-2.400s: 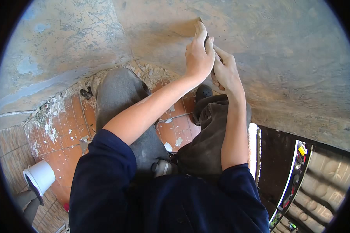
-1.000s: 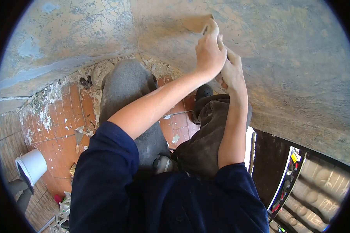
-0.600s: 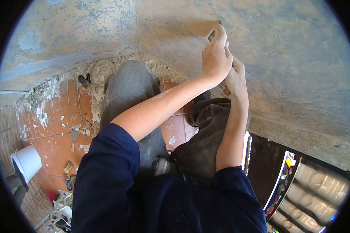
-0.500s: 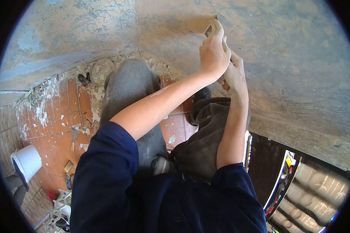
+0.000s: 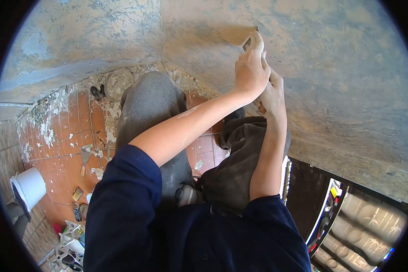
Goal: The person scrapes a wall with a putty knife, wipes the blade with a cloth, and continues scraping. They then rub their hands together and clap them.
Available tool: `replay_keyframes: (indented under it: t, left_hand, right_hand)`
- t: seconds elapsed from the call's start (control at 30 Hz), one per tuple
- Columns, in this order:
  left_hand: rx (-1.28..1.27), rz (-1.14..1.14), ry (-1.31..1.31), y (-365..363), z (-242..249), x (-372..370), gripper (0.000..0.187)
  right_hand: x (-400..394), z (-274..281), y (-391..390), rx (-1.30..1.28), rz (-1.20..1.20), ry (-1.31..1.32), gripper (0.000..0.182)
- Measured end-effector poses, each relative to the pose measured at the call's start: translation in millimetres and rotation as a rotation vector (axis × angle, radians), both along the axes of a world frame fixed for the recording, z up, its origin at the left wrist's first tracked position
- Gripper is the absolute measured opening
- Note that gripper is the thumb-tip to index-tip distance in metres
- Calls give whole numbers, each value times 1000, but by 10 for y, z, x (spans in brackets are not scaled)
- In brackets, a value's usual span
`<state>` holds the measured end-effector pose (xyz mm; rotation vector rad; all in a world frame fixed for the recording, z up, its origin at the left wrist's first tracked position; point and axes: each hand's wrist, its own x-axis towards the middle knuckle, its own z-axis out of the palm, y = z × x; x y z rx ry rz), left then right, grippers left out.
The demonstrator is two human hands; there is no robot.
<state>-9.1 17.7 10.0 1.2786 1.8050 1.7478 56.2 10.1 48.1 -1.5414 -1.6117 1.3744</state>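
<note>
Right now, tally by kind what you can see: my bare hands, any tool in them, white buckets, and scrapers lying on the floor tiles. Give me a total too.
Hands: 2 (left hand, right hand)
Tools in hand: 1 (held tool, mostly covered)
White buckets: 1 (white bucket)
Scrapers on the floor: 1 (floor scraper)
Total: 5

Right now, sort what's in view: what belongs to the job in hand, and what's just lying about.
In the job, it seems:
tool, mostly hidden
left hand
right hand
wall

Apparently just lying about:
bucket
brush
scraper
flakes
</note>
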Motion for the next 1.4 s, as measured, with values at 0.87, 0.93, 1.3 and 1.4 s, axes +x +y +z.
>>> replay_keyframes:
  t: [0.87,0.93,1.3,1.4]
  left_hand:
    - [-114,-134,-240,-63,194,-79,49]
    - [-1,-5,-27,-31,136,-15,49]
    - [-84,-130,-220,-65,186,1,47]
    - [-118,-43,-150,-31,194,-113,47]
  right_hand:
    - [66,-1,19,-3,13,30,29]
    - [35,-35,37,24,-11,83,26]
    - [57,46,28,6,38,-1,41]
    - [-24,66,61,-65,54,-26,40]
